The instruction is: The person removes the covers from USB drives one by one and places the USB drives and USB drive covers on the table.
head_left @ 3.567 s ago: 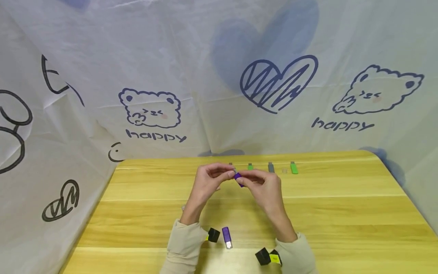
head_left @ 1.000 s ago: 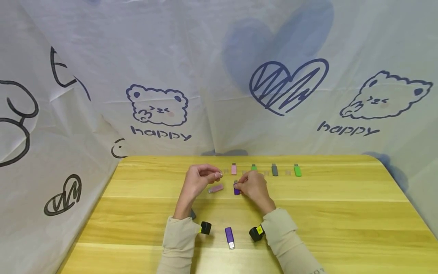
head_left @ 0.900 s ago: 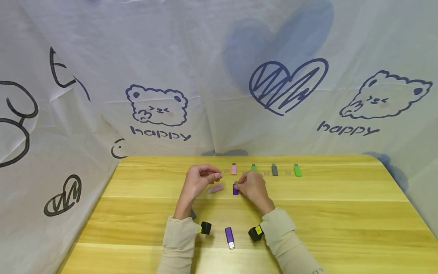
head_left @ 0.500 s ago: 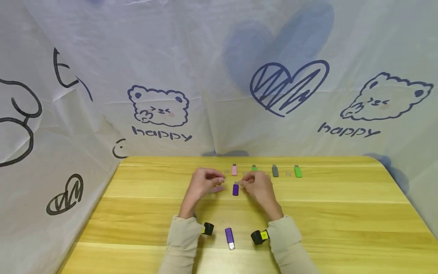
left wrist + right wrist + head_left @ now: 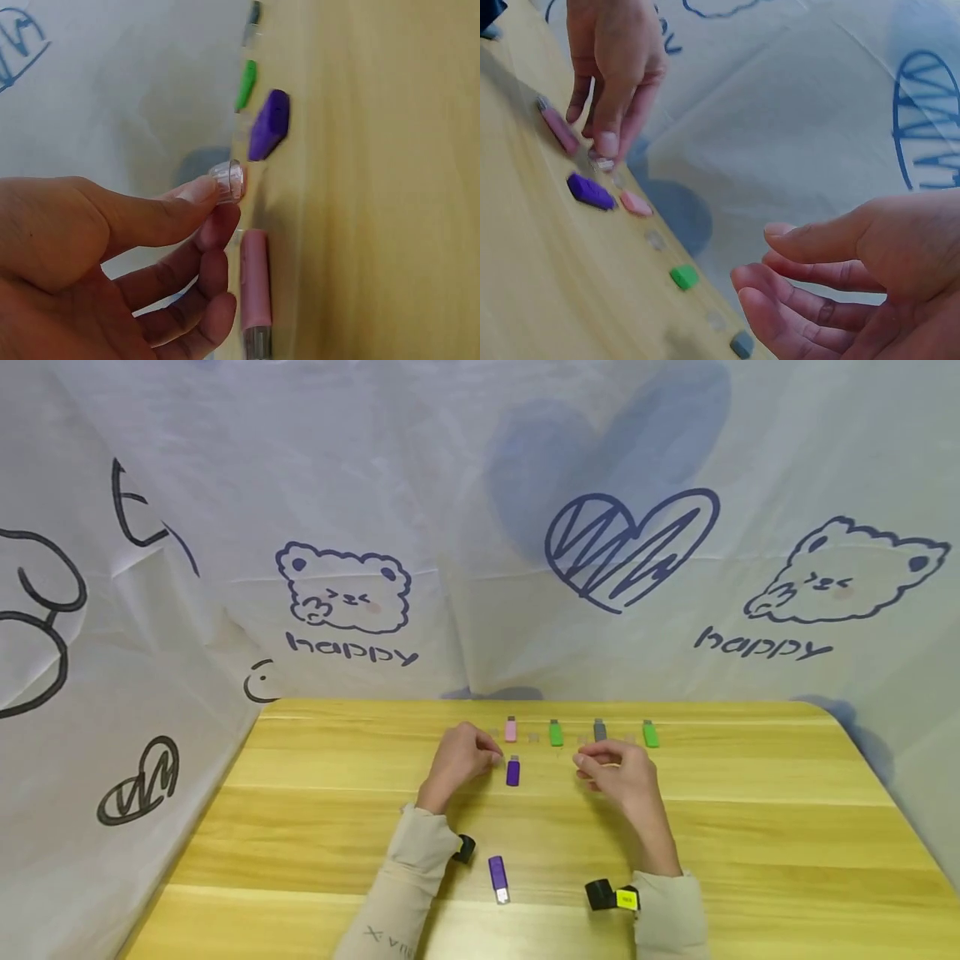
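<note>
My left hand [image 5: 461, 760] pinches a small clear cap [image 5: 228, 181] between thumb and fingers, just left of a purple USB stick [image 5: 513, 771]. That stick lies on the table, its metal plug pointing to the back. A pink USB stick [image 5: 256, 277] lies below the left hand, hidden by it in the head view. My right hand [image 5: 624, 772] hovers further right, fingers loosely bent and nothing between them, as the right wrist view [image 5: 840, 277] shows. Behind the hands stands a row with a pink USB stick [image 5: 511, 729], two green ones and a grey one [image 5: 599, 729].
Clear caps [image 5: 533, 737] lie between the sticks of the back row. A second purple USB stick [image 5: 498, 878] lies near the front of the wooden table [image 5: 750, 827]. A patterned white cloth [image 5: 480, 610] rises behind the table's back edge.
Both hands held the purple USB stick earlier; the right hand then set it on the table, let go and moved right. The left hand has shifted right towards that stick with the cap.
</note>
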